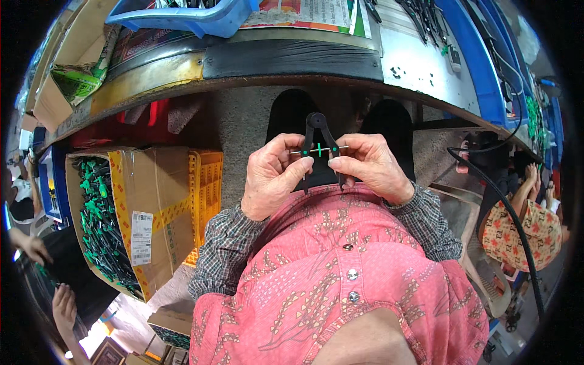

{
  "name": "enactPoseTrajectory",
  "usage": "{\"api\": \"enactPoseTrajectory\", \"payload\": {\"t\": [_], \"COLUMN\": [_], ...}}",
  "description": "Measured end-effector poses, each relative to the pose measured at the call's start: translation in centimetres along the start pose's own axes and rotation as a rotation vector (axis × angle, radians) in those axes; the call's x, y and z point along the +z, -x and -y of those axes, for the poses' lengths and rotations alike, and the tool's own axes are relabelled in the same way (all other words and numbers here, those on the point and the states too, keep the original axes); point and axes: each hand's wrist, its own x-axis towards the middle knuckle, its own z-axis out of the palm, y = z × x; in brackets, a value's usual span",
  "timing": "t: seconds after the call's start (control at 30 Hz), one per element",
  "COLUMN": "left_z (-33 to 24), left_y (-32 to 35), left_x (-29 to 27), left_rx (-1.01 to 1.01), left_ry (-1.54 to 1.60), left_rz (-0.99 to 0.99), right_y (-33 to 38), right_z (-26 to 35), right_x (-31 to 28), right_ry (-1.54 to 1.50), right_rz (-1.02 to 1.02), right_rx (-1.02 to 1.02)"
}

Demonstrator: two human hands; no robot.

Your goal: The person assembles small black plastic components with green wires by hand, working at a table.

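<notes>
Between my two hands, above my lap, is a black bow compass [317, 120] with its round hinge head pointing away from me and its two legs spread toward me. A thin metal rod crosses both legs, with a small green thumbwheel [319, 149] at its middle. My left hand [275, 174] is closed on the left leg, thumb and fingers near the rod's left end. Thumb and fingers of my right hand [372, 166] pinch the right leg, by the rod's right end. The leg tips hang over my pink apron [340, 243].
A cardboard box [167, 213] full of black and green parts stands at my left, beside an orange crate [205, 201]. Ahead runs a workbench edge [292, 59] with a blue tray [201, 21]. A black cable [505, 201] hangs at right. Other people sit on both sides.
</notes>
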Motion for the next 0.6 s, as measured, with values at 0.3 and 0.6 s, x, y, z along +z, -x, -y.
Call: {"api": "enactPoseTrajectory", "payload": {"t": [0.3, 0.6], "left_z": [-0.2, -0.7], "left_y": [0.0, 0.1], "left_x": [-0.3, -0.7], "left_rx": [0.005, 0.000], "left_ry": [-0.030, 0.024], "left_rz": [0.019, 0.052], "right_y": [0.0, 0.2], "right_z": [0.5, 0.8], "right_x": [0.1, 0.3], "right_ry": [0.068, 0.033], "right_rz": [-0.028, -0.020], "right_rx": [0.004, 0.014]}}
